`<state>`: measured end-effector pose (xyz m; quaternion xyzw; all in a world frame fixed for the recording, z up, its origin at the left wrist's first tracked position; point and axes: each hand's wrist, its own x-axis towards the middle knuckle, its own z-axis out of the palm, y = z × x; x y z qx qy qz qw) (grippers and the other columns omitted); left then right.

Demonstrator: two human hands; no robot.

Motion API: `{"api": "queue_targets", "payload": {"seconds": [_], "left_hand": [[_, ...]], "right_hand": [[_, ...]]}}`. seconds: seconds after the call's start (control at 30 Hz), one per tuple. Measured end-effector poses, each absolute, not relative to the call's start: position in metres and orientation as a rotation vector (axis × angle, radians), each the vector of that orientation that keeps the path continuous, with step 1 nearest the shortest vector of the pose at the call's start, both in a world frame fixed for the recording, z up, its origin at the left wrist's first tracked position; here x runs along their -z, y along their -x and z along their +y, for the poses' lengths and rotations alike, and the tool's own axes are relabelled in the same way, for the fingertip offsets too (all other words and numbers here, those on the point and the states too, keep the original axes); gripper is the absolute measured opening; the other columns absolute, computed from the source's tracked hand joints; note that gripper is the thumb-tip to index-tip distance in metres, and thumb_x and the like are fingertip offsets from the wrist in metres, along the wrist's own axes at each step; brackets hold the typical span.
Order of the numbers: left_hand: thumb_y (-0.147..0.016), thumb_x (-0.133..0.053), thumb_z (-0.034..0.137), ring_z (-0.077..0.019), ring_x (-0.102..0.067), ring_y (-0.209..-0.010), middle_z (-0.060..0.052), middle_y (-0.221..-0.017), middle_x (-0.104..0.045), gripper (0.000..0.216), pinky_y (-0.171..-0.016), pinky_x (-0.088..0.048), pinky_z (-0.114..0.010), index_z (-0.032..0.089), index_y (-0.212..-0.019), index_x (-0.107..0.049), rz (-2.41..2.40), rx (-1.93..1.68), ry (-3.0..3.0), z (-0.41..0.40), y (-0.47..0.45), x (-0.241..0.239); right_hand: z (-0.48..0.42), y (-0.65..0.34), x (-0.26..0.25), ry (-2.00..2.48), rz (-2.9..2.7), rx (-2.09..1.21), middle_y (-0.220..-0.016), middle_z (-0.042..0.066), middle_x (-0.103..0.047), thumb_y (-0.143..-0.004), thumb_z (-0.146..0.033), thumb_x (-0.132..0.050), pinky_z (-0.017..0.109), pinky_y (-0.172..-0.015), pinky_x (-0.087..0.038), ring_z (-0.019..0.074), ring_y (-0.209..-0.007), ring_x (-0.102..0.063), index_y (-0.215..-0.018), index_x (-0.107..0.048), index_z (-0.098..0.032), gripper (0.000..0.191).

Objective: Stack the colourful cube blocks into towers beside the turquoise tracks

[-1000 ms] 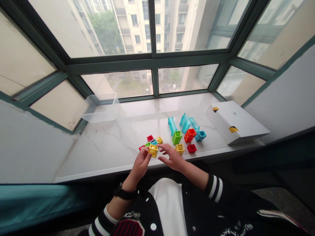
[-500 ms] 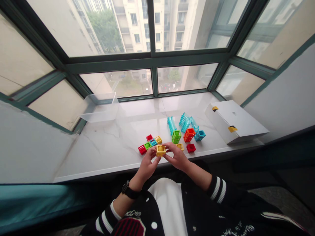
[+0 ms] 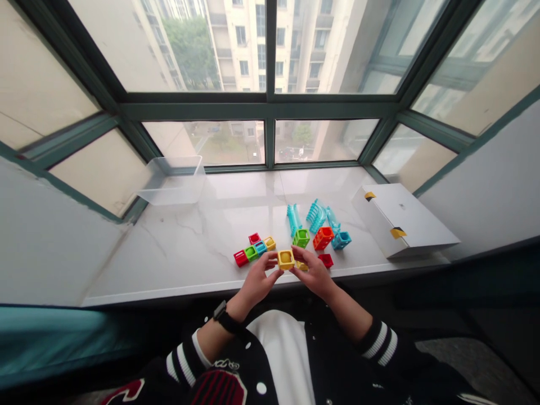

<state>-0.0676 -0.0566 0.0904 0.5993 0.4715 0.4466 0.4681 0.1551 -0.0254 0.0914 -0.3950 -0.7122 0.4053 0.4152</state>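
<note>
While the person's left hand (image 3: 257,279) and right hand (image 3: 314,273) are pinching a yellow hollow building block (image 3: 286,260) between their fingertips, the block is shifting rightward from its spot a moment earlier, close to the front edge of the marble worktop (image 3: 177,264). The right hand is partly covering a second yellow block (image 3: 301,266) and nearing a red block (image 3: 325,260). A row of small colored blocks (image 3: 251,253) is lying left of the hands, with an orange block (image 3: 323,238) and teal ramps (image 3: 316,216) lying beyond them.
</note>
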Motion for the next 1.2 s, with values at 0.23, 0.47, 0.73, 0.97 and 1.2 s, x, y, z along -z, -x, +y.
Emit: {"api": "queue_targets", "payload": {"seconds": [0.23,0.47,0.73,0.97,1.2], "left_hand": [[-0.091,-0.079,0.035,-0.0265,-0.074,-0.112,-0.01,-0.128,-0.072,0.042,-0.103,-0.06,-0.048,0.025,-0.128,-0.063,1.123,-1.086,-1.57,-0.041,0.038,-0.096],[-0.082,-0.086,0.029,-0.0287,-0.069,-0.122,-0.013,-0.139,-0.065,0.062,-0.109,-0.057,-0.053,0.024,-0.136,-0.056,1.199,-1.03,-1.632,-0.023,0.027,-0.068],[-0.08,-0.088,0.03,-0.0317,-0.066,-0.126,-0.013,-0.133,-0.068,0.063,-0.109,-0.055,-0.053,0.023,-0.136,-0.06,1.203,-0.914,-1.723,-0.009,0.012,-0.042],[-0.079,-0.088,0.027,-0.0337,-0.065,-0.129,-0.013,-0.134,-0.069,0.061,-0.111,-0.053,-0.053,0.023,-0.134,-0.061,1.269,-0.856,-1.704,-0.004,-0.001,-0.025],[-0.086,-0.078,0.02,-0.0277,-0.07,-0.114,-0.008,-0.121,-0.074,0.039,-0.104,-0.056,-0.048,0.023,-0.122,-0.064,1.22,-0.865,-1.708,-0.001,-0.002,-0.025]], "right_hand": [[-0.019,-0.187,-0.09,1.059,-1.759,-1.103,-0.133,0.012,-0.075,-0.09,-0.044,-0.08,0.051,-0.108,-0.061,0.0322,-0.12,-0.075,-0.14,-0.062,-0.025,0.057],[-0.007,-0.217,-0.077,1.179,-1.664,-1.022,-0.131,0.011,-0.076,-0.089,-0.046,-0.08,0.049,-0.107,-0.062,0.0321,-0.121,-0.075,-0.135,-0.063,-0.025,0.053],[0.001,-0.228,-0.065,1.286,-1.702,-0.953,-0.131,0.011,-0.076,-0.088,-0.037,-0.078,0.051,-0.109,-0.06,0.0312,-0.121,-0.075,-0.133,-0.063,-0.025,0.049],[-0.005,-0.234,-0.071,1.33,-1.735,-0.946,-0.125,0.009,-0.078,-0.088,-0.034,-0.078,0.048,-0.104,-0.062,0.0309,-0.116,-0.076,-0.129,-0.064,-0.026,0.045],[-0.001,-0.231,-0.058,1.333,-1.747,-0.996,-0.129,0.009,-0.077,-0.087,-0.033,-0.077,0.05,-0.107,-0.061,0.0316,-0.121,-0.075,-0.13,-0.063,-0.027,0.046]]}}
